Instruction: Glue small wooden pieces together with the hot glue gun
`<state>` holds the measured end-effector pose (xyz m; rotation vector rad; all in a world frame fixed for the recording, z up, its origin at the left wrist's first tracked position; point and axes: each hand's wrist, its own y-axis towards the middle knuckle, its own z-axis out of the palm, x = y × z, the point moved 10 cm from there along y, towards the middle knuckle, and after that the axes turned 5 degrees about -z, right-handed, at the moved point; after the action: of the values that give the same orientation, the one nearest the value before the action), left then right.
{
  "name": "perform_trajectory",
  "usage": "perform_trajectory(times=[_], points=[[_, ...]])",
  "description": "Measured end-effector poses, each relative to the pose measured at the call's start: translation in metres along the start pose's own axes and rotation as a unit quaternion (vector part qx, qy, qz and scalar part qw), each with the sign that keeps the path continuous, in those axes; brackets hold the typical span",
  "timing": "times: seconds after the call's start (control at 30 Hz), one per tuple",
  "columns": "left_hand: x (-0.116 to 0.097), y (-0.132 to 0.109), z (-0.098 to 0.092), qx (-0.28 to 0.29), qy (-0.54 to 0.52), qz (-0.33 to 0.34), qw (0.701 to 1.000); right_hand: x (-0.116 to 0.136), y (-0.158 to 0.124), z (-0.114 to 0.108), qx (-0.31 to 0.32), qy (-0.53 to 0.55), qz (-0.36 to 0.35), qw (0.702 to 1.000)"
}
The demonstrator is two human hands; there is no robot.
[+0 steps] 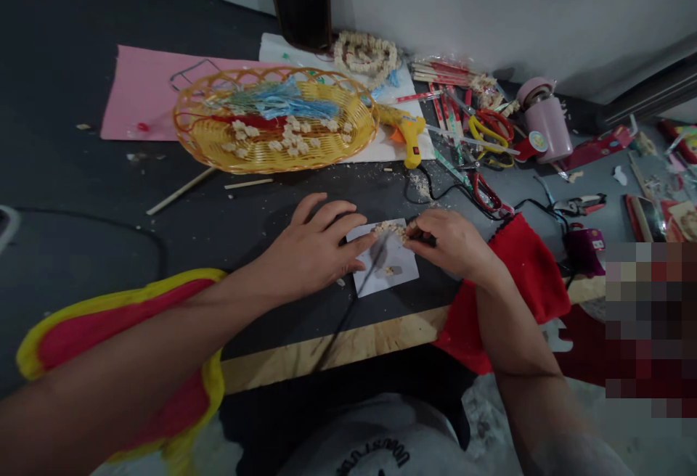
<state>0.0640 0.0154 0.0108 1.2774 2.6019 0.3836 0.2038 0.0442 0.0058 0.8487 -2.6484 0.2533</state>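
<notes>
A white sheet of paper point(375, 281) lies on the dark table, with a row of small cream-coloured pieces point(389, 229) along its far side. One more small cream piece point(388, 271) rests by itself nearer the middle of the sheet. My left hand point(321, 247) is spread, its fingertips touching the paper's left side and the left end of the row. At the row's right end, my right hand point(449, 240) has thumb and fingers pinched together on one of the cream pieces. A dark cord-like line crosses the sheet, blurred.
Behind my hands stands a yellow wicker basket point(190, 149) with blue tassels and cream flower-like pieces. A yellow glue gun point(411, 138) lies beside it. Scissors point(487, 135), a pink bottle point(547, 128) and pliers point(580, 204) are to the right. Red cloth point(526, 273) hangs over the table's front edge.
</notes>
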Motion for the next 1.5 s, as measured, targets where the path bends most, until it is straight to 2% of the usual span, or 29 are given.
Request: perform_trajectory(times=[0.43,0.63,0.77,1.03,1.13,1.37,1.43,1.5], points=[[0.001,0.000,0.003,0.026,0.001,-0.003,1.000,-0.001,0.000,0.000,0.002,0.027,0.003,1.000],[0.001,0.000,0.002,0.012,-0.005,-0.007,1.000,0.000,0.000,-0.001,0.004,0.033,0.002,0.999],[0.001,0.000,0.002,0.024,-0.012,-0.008,1.000,-0.001,0.000,-0.001,0.005,0.033,0.008,0.999],[0.000,0.001,0.002,0.025,0.001,-0.006,1.000,-0.017,-0.005,-0.009,-0.007,0.148,0.043,0.988],[-0.001,0.001,0.000,0.013,-0.003,-0.001,1.000,-0.025,-0.005,-0.013,-0.036,0.183,0.053,0.981],[-0.002,0.001,-0.003,-0.009,-0.009,0.004,1.000,-0.034,-0.006,-0.035,-0.191,0.166,0.070,0.965],[-0.002,0.001,-0.003,-0.007,-0.013,0.007,1.000,-0.027,-0.001,-0.037,-0.201,0.168,0.063,0.963],[-0.003,0.001,-0.002,0.002,-0.013,0.007,1.000,-0.014,0.009,-0.039,-0.178,0.164,0.044,0.969]])
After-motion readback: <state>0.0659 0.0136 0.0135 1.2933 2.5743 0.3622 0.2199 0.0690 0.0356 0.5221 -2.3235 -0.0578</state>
